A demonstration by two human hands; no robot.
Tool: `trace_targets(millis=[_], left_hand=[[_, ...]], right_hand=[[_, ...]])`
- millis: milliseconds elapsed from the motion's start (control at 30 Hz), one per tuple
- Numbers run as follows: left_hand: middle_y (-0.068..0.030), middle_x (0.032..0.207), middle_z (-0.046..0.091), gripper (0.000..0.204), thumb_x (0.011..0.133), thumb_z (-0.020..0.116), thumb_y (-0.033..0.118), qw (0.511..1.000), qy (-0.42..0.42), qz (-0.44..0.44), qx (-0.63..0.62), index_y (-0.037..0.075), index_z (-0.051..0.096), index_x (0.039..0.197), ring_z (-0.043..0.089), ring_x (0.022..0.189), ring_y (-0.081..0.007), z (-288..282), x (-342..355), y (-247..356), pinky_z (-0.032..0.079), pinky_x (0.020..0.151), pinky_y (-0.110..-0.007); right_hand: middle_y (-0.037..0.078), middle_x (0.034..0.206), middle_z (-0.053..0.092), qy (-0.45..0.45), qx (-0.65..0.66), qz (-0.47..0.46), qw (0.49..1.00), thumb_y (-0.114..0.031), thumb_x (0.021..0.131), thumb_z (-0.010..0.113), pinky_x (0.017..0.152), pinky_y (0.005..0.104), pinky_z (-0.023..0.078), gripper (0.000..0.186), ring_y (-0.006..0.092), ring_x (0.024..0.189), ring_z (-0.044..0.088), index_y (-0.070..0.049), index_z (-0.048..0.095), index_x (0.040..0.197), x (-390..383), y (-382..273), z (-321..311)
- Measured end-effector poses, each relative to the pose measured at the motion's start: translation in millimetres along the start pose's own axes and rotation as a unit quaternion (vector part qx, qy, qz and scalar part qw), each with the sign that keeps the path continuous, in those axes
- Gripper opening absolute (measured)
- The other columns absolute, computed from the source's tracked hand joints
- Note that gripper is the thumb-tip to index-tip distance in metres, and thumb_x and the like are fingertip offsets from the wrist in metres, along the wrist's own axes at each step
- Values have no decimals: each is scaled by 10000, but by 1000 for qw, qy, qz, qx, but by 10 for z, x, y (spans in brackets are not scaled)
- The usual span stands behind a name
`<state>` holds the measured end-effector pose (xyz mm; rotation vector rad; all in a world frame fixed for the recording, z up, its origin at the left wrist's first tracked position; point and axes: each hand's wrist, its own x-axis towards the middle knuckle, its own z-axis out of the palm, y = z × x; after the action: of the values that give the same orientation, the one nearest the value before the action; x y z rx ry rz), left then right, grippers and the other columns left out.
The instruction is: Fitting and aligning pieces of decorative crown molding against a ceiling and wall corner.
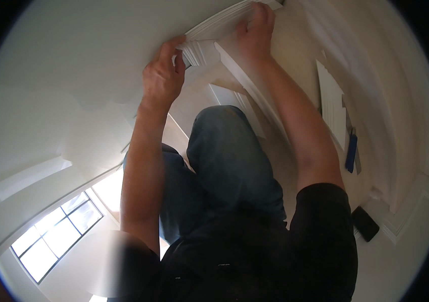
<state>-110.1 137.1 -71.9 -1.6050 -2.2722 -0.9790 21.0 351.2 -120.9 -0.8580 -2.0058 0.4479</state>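
While the left hand [164, 70] bends round the near end of a white trim strip [214, 26], its forefinger on the corner and its thumb set apart from it, the right hand [257, 32] curls at the strip's far end; blur and angle hide the undersides, so I cannot tell whether either grip truly pinches. The strip's long axis climbs from the left hand up to the right, away from the person, its grooves running lengthwise and its far end pointing up and rightward. It lies along the edge of a pale wall [73, 95]. Just below its near end is a short grooved piece [199, 53], its ridges crossing the strip's line. The work looks partway through: the strip seems roughly in place, yet both hands are on it, and whether it is fixed cannot be told. Well to the strip's right lie a loose white offcut [333, 103], apparently unused, then a blue-handled tool [351, 151] and, farthest from the strip, a dark phone [364, 224].
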Motion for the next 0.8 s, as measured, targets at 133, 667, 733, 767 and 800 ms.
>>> trace_targets(millis=[133, 667, 733, 767, 800], left_hand=[[-136, 1138, 765, 406, 947, 679, 2, 999, -25, -26, -28, 126, 634, 1331, 769, 1005, -300, 41, 0, -36, 616, 902, -413], [-142, 1081, 774, 397, 934, 664, 5, 999, 9, -10, -42, 138, 640, 1307, 764, 989, -307, 28, 0, -12, 606, 856, -439], [-144, 1122, 765, 386, 949, 655, 0, 999, -3, -19, -42, 118, 639, 1316, 767, 1018, -296, 9, 12, 11, 606, 888, -428], [-146, 1162, 756, 376, 964, 647, -6, 999, -16, -27, -43, 97, 637, 1325, 769, 1048, -285, -1, 19, 16, 607, 921, -417], [-146, 1162, 756, 376, 964, 647, -6, 999, -16, -28, -43, 97, 637, 1325, 769, 1048, -285, 7, 23, 15, 607, 921, -417]], right_hand=[[297, 1533, 379, 55, 31, -14, 998, -25, 937, 644, 1237, 488, 302, 626, 454, 1422, 396, 52, 396, 1507, 23, 294, 103], [157, 873, 742, -172, 132, 27, 976, -378, 944, 739, 832, 413, 574, 339, 324, 839, 719, -52, 785, 1025, -218, 4, -38], [152, 928, 761, -238, 89, -18, 967, -430, 932, 738, 794, 456, 554, 363, 351, 868, 714, -70, 778, 936, -182, -22, -75], [152, 928, 761, -239, 91, -19, 967, -430, 932, 738, 794, 456, 554, 363, 351, 868, 714, -70, 778, 936, -152, -49, -52], [142, 903, 761, -253, 58, -18, 966, -456, 925, 741, 778, 461, 549, 385, 349, 854, 712, -73, 775, 920, -126, -56, -20]])
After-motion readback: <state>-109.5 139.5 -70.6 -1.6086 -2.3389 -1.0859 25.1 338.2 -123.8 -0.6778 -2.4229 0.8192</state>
